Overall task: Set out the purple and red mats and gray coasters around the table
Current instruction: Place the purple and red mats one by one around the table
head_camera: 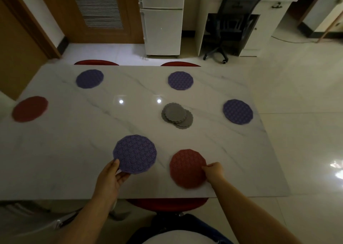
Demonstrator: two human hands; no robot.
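My left hand pinches the near edge of a purple mat, thumb on top and fingers beneath, just above the white marble table. At the near right, my right hand grips the right edge of a red mat lying by the table's front edge. Three more purple mats lie at the far left, far middle and right side. Another red mat lies at the left edge. A stack of gray coasters sits right of centre.
Red stools show at the far edge and under the near edge. Beyond the table stand a white fridge, a black office chair at a white desk, and a wooden door.
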